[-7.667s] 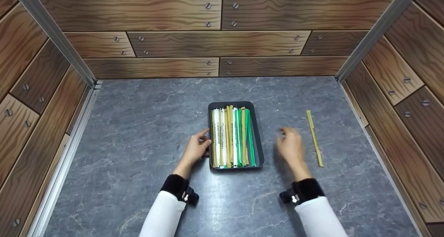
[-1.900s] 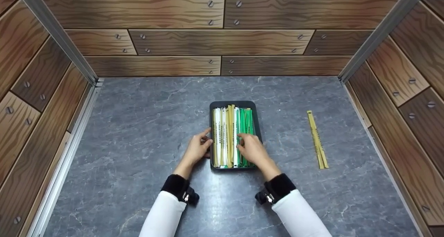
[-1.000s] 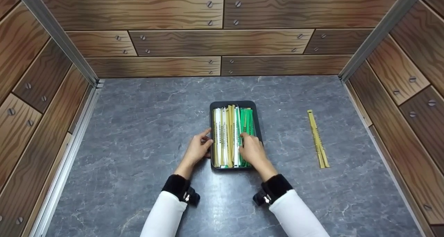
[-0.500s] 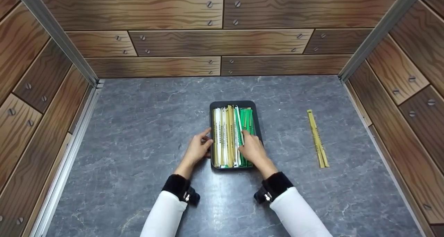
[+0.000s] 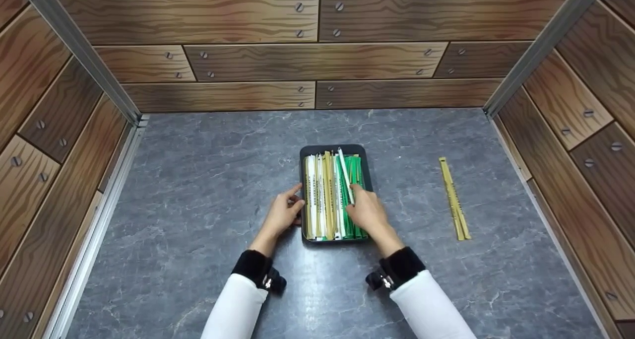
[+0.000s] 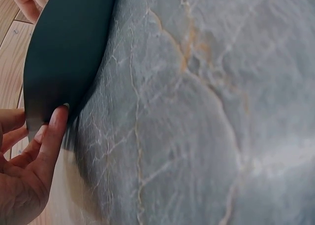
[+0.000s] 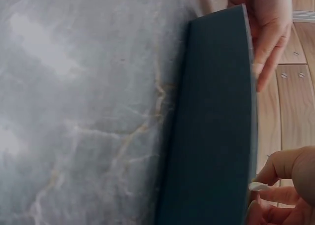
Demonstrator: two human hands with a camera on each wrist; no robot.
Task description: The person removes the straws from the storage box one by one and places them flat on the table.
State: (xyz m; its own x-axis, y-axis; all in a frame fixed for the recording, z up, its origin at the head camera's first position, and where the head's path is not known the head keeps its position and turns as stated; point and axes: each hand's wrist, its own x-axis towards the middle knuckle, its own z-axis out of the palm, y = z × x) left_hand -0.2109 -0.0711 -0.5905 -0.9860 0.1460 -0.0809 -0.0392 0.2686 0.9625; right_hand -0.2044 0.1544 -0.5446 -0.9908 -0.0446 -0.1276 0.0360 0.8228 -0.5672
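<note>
A gray counter (image 5: 208, 170) and a black tray (image 5: 354, 149) full of thin stick packets (image 5: 311, 190).

The tray sits near the middle of the counter; the left hand (image 5: 282, 210) pinches its left wall, and the right hand (image 5: 367, 210) pinches one white packet. Two gold packets (image 5: 451, 195) lie on the counter to the right, well apart from the tray, overlapping at their far ends. In the tray, the white packet (image 5: 345, 171) slants over the green packets (image 5: 355, 168) – its far end sticks out past theirs. A quick tug could drag a green one along, or make the white one slip. If the left hand lets go, the tray might slide – a bump from the right hand could do it.
</note>
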